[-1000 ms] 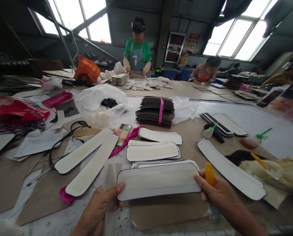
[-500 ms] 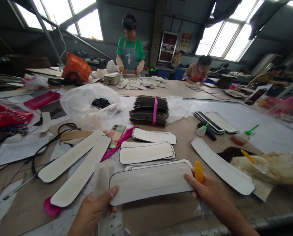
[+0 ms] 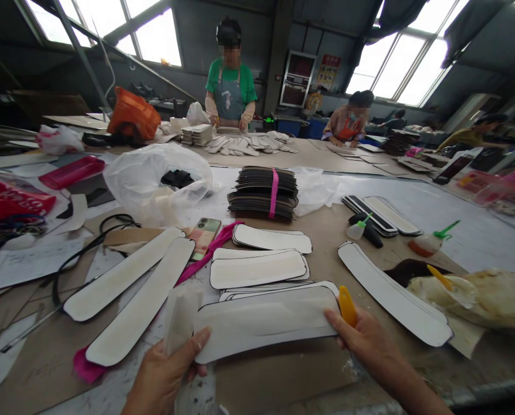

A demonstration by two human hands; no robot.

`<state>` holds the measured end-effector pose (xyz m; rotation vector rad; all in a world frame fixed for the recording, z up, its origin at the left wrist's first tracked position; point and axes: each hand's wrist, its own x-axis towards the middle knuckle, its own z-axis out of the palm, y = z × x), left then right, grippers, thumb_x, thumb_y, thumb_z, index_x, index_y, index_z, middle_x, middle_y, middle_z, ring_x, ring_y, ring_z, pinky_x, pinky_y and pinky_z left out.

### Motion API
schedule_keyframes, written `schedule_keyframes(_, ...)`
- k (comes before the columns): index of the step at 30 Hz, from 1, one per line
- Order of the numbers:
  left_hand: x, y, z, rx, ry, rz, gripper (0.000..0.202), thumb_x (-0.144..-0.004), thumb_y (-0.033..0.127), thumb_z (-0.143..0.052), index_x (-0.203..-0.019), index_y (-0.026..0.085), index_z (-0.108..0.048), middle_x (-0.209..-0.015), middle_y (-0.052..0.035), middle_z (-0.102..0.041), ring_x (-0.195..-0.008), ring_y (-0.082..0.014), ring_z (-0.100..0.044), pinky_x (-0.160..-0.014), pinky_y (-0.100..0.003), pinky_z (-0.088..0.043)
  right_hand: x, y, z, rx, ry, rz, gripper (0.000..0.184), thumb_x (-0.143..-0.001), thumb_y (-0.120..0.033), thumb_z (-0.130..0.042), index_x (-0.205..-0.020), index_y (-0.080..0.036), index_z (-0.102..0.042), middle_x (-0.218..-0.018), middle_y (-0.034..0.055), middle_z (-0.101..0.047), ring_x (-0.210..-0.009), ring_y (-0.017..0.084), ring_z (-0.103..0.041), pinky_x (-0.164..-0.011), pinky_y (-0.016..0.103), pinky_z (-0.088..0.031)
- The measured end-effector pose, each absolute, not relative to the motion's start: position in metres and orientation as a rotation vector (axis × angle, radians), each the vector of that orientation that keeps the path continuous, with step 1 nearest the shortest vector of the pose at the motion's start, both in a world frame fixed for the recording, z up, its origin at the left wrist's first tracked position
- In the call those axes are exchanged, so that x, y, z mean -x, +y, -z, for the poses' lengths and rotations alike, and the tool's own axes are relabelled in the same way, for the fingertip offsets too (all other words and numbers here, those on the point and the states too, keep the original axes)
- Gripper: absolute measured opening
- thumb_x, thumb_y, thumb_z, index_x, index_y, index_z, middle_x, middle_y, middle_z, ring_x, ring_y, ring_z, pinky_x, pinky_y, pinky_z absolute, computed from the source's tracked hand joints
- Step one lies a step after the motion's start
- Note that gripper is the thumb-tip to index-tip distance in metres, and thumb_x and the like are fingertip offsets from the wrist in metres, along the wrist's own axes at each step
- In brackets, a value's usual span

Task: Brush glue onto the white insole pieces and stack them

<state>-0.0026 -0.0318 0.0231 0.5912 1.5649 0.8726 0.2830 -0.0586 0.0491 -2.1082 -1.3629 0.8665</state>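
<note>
A long white dark-edged strip is held up by its two ends over the near edge of the table. Its left end is pinched between the thumb and fingers of my left hand, which also has a whitish translucent sheet against it. At the other end, my right hand grips the strip and keeps a yellow handle tucked upright by the thumb; the rest of that tool is hidden. Just behind lie stacked white strips. Two more strips rest at the left, and curved ones at the right.
A dark stack tied with a pink band stands mid-table, beside a clear plastic bag. Small bottles with green nozzles and a glue-smeared container are at the right. A phone lies left of centre. Co-workers stand beyond.
Both hands keep their hold on the strip. Its surface looks slightly more bowed, and the yellow handle has tilted a little to the left.
</note>
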Motion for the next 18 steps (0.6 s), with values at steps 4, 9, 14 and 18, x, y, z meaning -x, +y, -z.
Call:
schedule_keyframes(4, 0.004, -0.03, -0.021, -0.591, 1.519, -0.832, 0.044, -0.049, 0.048, -0.078, -0.061, 0.01, -0.059, -0.035, -0.0009, -0.054, -0.037, -0.0071, -0.039, -0.038, -0.017, -0.031, -0.285, -0.059, -0.048, 2.098, -1.284, -0.939, 0.037, -0.074, -0.057, -0.044, -0.06, -0.022, -0.044, -0.045, -0.0044, -0.046, -0.046, 0.013, -0.047, -0.05, 0.025, -0.035)
schedule_keyframes(9, 0.007, -0.029, -0.02, -0.556, 1.427, -0.794, 0.042, -0.049, 0.047, -0.079, -0.061, 0.011, -0.061, -0.038, 0.0004, -0.054, -0.038, -0.0074, -0.041, -0.039, -0.016, -0.031, -0.287, -0.062, -0.045, 1.991, -1.155, -1.056, 0.04, -0.076, -0.058, -0.047, -0.063, -0.02, -0.046, -0.048, -0.0066, -0.041, -0.044, 0.01, -0.043, -0.046, 0.022, -0.033)
schedule_keyframes(14, 0.011, -0.029, -0.017, -0.58, 1.385, -0.778, 0.04, -0.051, 0.046, -0.078, -0.06, 0.011, -0.061, -0.036, -0.0002, -0.054, -0.036, -0.007, -0.04, -0.039, -0.016, -0.03, -0.288, -0.065, -0.042, 1.924, -1.083, -1.159, 0.041, -0.072, -0.059, -0.053, -0.064, -0.018, -0.048, -0.051, -0.0058, -0.043, -0.044, 0.009, -0.042, -0.044, 0.021, -0.032)
schedule_keyframes(18, 0.011, -0.028, -0.016, -0.582, 1.341, -0.774, 0.038, -0.055, 0.045, -0.077, -0.061, 0.011, -0.06, -0.036, 0.0007, -0.053, -0.036, -0.0062, -0.039, -0.038, -0.015, -0.03, -0.292, -0.067, -0.037, 1.869, -1.048, -1.209, 0.041, -0.071, -0.057, -0.056, -0.066, -0.016, -0.053, -0.054, -0.0047, -0.046, -0.045, 0.008, -0.041, -0.044, 0.021, -0.033)
